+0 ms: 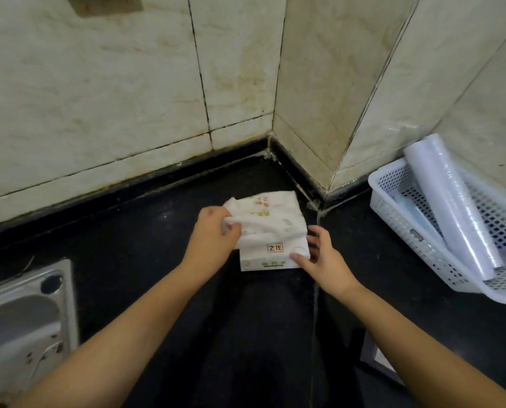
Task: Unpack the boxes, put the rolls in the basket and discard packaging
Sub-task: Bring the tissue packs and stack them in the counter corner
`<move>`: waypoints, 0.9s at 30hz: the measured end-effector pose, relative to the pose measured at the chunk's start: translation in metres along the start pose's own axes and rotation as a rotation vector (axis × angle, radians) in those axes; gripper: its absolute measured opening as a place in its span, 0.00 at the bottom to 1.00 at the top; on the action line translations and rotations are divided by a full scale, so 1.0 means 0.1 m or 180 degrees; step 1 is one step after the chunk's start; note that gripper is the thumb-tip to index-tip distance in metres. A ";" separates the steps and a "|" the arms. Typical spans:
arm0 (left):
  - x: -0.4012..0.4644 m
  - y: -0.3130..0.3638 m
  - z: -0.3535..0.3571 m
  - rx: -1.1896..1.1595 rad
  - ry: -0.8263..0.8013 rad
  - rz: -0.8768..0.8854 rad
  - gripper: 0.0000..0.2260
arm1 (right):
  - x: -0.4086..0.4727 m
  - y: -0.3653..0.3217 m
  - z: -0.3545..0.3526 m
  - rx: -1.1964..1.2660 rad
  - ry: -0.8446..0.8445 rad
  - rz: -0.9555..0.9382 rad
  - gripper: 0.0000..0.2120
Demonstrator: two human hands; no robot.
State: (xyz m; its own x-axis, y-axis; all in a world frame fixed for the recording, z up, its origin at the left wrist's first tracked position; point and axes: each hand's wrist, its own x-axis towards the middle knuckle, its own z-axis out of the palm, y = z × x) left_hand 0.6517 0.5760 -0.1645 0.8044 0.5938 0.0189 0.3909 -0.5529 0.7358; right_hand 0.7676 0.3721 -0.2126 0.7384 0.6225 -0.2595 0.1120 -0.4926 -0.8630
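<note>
Blur hid the box's (270,231) top, so I couldn't tell flap from wrapping. It lay on the black counter (128,240) near the wall corner. My left hand (216,234) pinched its white flap; my right hand (319,254) spread half open against its front corner, thumb touching. Right, a basket (393,213) held a roll (452,207), cut off by the frame. Bare counter lay between.

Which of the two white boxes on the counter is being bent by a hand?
The upper box, stacked nearer the wall. The left hand grips and crumples its left end, while the lower box beneath stays flat, only touched by the right hand.
</note>
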 end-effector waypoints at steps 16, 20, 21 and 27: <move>-0.32 -0.13 0.37 -0.0026 -0.0399 0.0250 0.25 | -0.10 -0.10 0.11 -0.0191 0.0247 -0.0115 0.28; -0.54 -0.28 0.40 -0.1337 -0.0602 -0.0343 0.34 | -0.10 -0.02 0.17 -0.0132 0.0324 0.0037 0.24; -0.54 -0.27 0.43 -0.1610 -0.0714 -0.0538 0.33 | -0.09 -0.02 0.20 -0.0062 0.0354 0.0064 0.25; -0.12 -0.08 0.53 -0.2529 -0.0678 -0.0921 0.20 | 0.28 -0.11 0.29 0.0137 0.0583 0.0152 0.23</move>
State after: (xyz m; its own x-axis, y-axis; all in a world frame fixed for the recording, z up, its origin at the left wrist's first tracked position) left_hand 0.6622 0.5422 -0.2063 0.8193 0.4821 -0.3104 0.2288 0.2215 0.9480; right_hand 0.7677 0.4124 -0.2232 0.8512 0.4761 -0.2208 0.0483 -0.4899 -0.8704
